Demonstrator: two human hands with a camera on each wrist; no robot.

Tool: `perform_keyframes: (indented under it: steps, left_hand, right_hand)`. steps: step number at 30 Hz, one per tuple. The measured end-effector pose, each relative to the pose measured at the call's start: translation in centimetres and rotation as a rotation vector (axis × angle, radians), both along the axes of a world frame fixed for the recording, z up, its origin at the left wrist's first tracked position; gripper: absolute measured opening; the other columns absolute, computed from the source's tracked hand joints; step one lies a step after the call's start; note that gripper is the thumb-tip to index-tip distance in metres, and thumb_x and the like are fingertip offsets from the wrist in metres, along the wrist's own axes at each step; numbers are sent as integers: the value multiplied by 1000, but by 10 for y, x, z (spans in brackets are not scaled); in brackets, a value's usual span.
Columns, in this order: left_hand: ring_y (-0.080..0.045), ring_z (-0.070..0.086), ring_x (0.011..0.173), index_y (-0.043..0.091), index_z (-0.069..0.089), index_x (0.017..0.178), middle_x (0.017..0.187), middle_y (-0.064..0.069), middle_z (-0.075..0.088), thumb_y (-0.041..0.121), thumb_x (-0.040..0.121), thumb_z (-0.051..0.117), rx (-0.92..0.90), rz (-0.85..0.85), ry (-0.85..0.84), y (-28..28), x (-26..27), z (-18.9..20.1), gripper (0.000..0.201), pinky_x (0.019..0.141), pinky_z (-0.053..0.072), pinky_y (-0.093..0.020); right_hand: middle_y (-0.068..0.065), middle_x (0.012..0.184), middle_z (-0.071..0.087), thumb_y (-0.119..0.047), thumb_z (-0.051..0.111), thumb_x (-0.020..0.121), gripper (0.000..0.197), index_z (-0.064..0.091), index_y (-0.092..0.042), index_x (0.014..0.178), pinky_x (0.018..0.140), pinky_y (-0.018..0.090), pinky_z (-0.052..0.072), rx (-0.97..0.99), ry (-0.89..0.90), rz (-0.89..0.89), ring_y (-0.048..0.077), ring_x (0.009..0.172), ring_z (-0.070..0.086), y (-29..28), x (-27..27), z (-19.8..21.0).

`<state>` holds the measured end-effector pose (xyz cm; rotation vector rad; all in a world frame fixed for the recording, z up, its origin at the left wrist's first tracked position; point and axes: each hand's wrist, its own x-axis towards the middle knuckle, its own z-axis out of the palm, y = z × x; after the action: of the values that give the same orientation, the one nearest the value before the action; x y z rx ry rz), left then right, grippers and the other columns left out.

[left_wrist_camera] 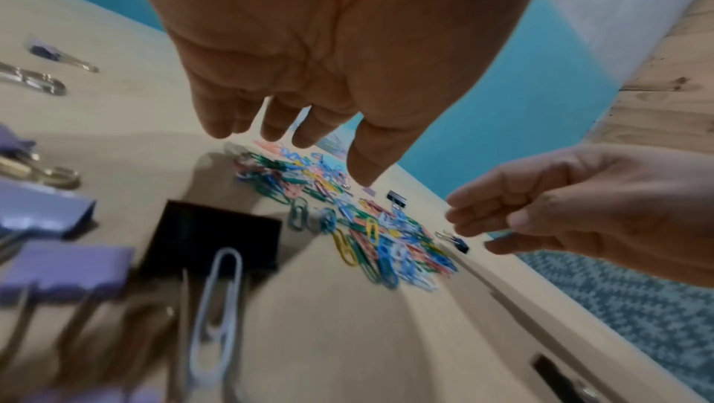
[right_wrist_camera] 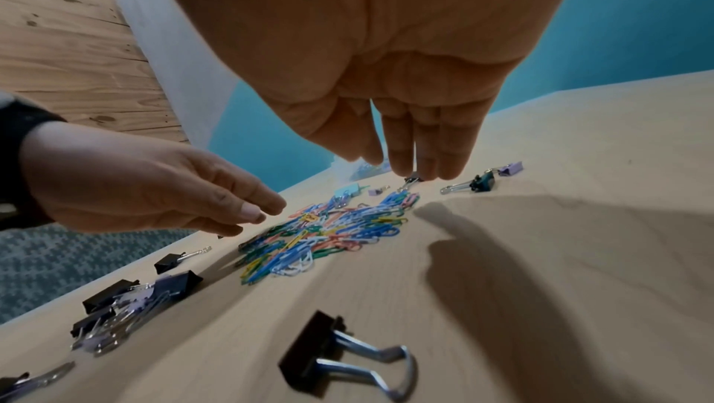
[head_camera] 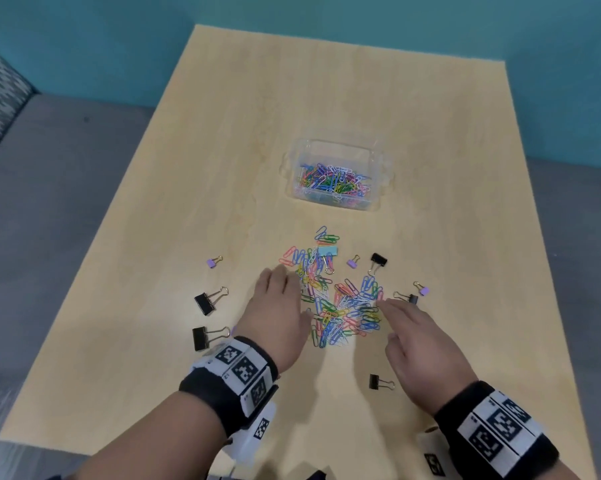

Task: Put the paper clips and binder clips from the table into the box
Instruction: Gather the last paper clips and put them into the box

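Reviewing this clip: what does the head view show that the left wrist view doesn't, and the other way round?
Only the head view shows the clear box with paper clips already inside, the whole table, and the two wristbands.

Only the left wrist view shows the left hand from the palm side, fingers straight and holding nothing, plus a white paper clip and purple binder clips close to the wrist.

Both show the loose pile of paper clips, black binder clips around it, and the empty right hand at the pile's edge.

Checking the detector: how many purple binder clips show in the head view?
3: one left of the paper clip pile, one between the light blue clip and a black clip, one far right. More purple clips lie hidden under the left wrist.
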<state>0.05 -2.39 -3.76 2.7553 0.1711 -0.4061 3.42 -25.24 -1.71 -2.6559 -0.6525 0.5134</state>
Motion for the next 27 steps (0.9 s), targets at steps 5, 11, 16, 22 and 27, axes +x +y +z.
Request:
perform_keyframes:
  steps: [5,11,16,22,27]
  left_hand:
    - [-34,33,128,15,33,141,144,-11,35,19,88,50,106,-30,-44,15,42,3,56,99,38,-44]
    - [-30,50,92,26,51,125,106,-8,51,6,81,52,224,-295,-25,10,101,10,48,66,37,-36]
    - [-30,57,88,22,56,108,92,-5,46,8,80,57,285,-475,104,8,121,8,31,60,39,-34]
    - [-31,59,91,23,56,118,103,-7,62,10,83,49,27,-223,-12,8,117,-3,38,70,46,-33]
    - [-33,59,84,17,67,105,95,-9,62,10,88,47,-54,-65,-135,10,108,-6,27,70,49,-39]
  right_hand:
    - [-1,134,50,-9,45,84,46,51,-15,129,95,28,43,11,5,0,19,124,45,6,1,5]
    - [2,135,49,-11,45,81,48,50,-13,129,97,31,43,-13,2,101,24,126,43,24,-7,5]
    - [2,134,49,-16,40,80,52,48,-15,132,97,33,45,-20,-10,97,24,125,43,28,-12,1]
    - [8,131,52,-14,46,78,51,50,-11,129,96,42,46,-81,-61,198,31,123,45,43,8,-2]
    - [10,136,48,-13,55,81,48,49,-10,128,100,45,41,-137,-58,223,32,128,38,56,37,-3]
